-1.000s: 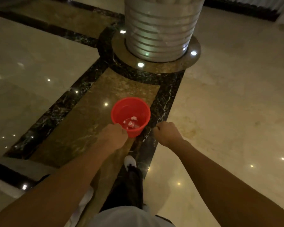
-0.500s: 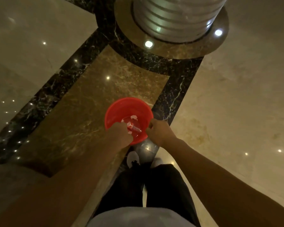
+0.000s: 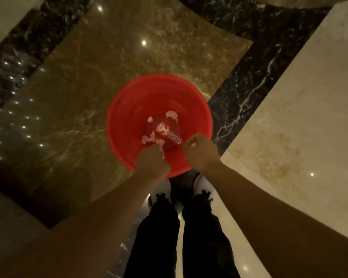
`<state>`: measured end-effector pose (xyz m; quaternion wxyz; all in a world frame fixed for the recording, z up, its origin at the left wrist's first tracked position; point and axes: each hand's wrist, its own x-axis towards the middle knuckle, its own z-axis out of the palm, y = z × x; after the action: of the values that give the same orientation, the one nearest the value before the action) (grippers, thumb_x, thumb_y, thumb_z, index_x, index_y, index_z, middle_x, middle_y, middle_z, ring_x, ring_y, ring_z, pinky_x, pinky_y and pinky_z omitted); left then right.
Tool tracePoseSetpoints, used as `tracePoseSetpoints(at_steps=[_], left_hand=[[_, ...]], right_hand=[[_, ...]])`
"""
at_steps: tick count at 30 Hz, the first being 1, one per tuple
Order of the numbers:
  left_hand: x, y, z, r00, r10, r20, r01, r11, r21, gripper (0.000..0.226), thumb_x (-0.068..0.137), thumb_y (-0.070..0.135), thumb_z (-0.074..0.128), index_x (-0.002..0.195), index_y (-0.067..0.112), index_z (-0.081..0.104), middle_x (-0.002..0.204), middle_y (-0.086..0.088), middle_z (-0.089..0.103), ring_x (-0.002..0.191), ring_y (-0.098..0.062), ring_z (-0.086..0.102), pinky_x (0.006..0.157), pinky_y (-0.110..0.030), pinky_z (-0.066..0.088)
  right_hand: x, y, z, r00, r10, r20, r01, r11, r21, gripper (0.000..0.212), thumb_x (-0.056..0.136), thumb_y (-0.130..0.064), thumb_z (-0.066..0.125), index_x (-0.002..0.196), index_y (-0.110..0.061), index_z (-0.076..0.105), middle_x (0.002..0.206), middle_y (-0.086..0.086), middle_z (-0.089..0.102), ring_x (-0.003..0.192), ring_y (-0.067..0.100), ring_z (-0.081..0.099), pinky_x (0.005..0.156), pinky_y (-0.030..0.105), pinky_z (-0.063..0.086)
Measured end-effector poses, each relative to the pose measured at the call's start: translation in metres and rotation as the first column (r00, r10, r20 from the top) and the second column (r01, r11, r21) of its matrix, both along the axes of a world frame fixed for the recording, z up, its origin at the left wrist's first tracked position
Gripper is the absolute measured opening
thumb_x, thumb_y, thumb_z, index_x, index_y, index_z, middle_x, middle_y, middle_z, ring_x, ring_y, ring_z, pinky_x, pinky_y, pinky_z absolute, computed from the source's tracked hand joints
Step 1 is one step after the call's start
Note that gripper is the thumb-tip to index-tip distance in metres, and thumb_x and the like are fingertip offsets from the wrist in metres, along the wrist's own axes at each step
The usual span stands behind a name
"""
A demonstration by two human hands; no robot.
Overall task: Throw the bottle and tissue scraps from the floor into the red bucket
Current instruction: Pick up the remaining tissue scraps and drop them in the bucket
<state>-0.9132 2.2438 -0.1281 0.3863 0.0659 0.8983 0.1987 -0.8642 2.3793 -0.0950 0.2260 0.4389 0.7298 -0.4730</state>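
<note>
The red bucket [image 3: 129, 109] stands on the marble floor directly below me. A clear plastic bottle [image 3: 168, 133] with a red-and-white label lies on its bottom, with several white tissue scraps [image 3: 171, 114] around it. My left hand [image 3: 152, 160] hovers over the near rim, fingers curled, with white tissue showing at the fingertips. My right hand [image 3: 201, 152] is over the near right rim, fingers closed on a small white tissue scrap [image 3: 193, 144].
Polished marble floor: a brown panel [image 3: 109, 57] under the bucket, a black veined border [image 3: 241, 91] to the right, a cream slab [image 3: 301, 117] beyond it. My feet in white shoes [image 3: 165, 187] and black trousers stand just behind the bucket.
I have stepped up to the bucket and leaned over it; the pillar has left the view. Both hands moved from the near side to above the bucket's opening.
</note>
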Motion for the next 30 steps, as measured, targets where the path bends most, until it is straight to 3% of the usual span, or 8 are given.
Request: tracePoseSetpoints(at_steps=[3,6,9,13,18,23,30], left_hand=[[0.002,-0.001,-0.061,1.000,0.010,0.010,-0.010,1.000,0.013,0.022,0.070,-0.004,0.058,0.084,0.014,0.056,0.087,-0.002,0.058,0.076,-0.016,0.052,0.054,-0.024,0.036],[0.004,-0.001,-0.099,0.993,0.074,0.096,-0.077,0.997,0.032,0.026,0.070,-0.002,0.063,0.086,0.017,0.055,0.088,0.001,0.057,0.070,-0.008,0.051,0.048,-0.021,0.036],[0.008,0.002,-0.124,0.985,0.115,0.127,-0.122,0.991,0.052,0.027,0.071,-0.001,0.065,0.089,0.017,0.057,0.087,0.002,0.057,0.076,-0.011,0.053,0.049,-0.019,0.036],[0.009,0.012,-0.136,0.982,0.100,0.159,-0.110,0.992,0.058,0.033,0.072,0.002,0.067,0.100,0.015,0.056,0.093,0.000,0.057,0.085,-0.015,0.054,0.055,-0.022,0.039],[0.009,0.017,-0.137,0.978,0.067,0.196,-0.077,0.996,0.044,0.032,0.074,0.004,0.063,0.104,0.015,0.057,0.098,0.000,0.058,0.092,-0.018,0.056,0.057,-0.022,0.039],[0.007,0.016,-0.137,0.985,0.026,0.171,-0.040,0.996,0.074,0.041,0.072,0.007,0.070,0.110,0.014,0.056,0.101,0.000,0.060,0.089,-0.013,0.054,0.054,-0.015,0.033],[-0.003,0.019,-0.134,0.990,0.022,0.138,-0.025,1.000,0.018,0.049,0.072,0.003,0.065,0.118,0.012,0.049,0.104,-0.006,0.059,0.086,-0.017,0.055,0.055,-0.019,0.036]], right_hand=[[-0.001,0.002,-0.061,0.983,0.182,0.007,-0.182,0.979,0.087,0.012,0.088,-0.014,0.055,0.099,-0.009,0.056,0.092,0.009,0.061,0.079,0.026,0.058,0.054,0.026,0.038],[-0.002,0.005,-0.099,0.947,0.318,0.038,-0.320,0.938,0.130,0.023,0.088,-0.013,0.055,0.109,-0.005,0.056,0.105,0.017,0.059,0.084,0.030,0.056,0.064,0.031,0.039],[-0.005,0.009,-0.119,0.926,0.376,0.031,-0.376,0.910,0.174,0.028,0.088,-0.012,0.055,0.114,-0.003,0.055,0.108,0.015,0.052,0.089,0.029,0.052,0.069,0.030,0.035],[-0.013,0.013,-0.125,0.895,0.445,0.031,-0.440,0.869,0.225,0.036,0.089,-0.013,0.055,0.124,-0.006,0.051,0.125,0.019,0.047,0.109,0.039,0.051,0.084,0.040,0.046],[-0.019,0.022,-0.121,0.893,0.448,0.031,-0.439,0.855,0.277,0.037,0.088,-0.006,0.056,0.124,-0.004,0.051,0.124,0.020,0.046,0.108,0.041,0.051,0.088,0.046,0.049],[-0.022,0.025,-0.119,0.884,0.466,0.042,-0.452,0.826,0.337,0.045,0.087,-0.012,0.060,0.130,-0.011,0.045,0.128,0.017,0.042,0.112,0.040,0.046,0.090,0.048,0.046],[-0.018,0.022,-0.116,0.869,0.481,0.113,-0.492,0.817,0.300,0.049,0.085,-0.005,0.058,0.131,-0.009,0.043,0.129,0.019,0.041,0.117,0.041,0.044,0.095,0.052,0.047]])
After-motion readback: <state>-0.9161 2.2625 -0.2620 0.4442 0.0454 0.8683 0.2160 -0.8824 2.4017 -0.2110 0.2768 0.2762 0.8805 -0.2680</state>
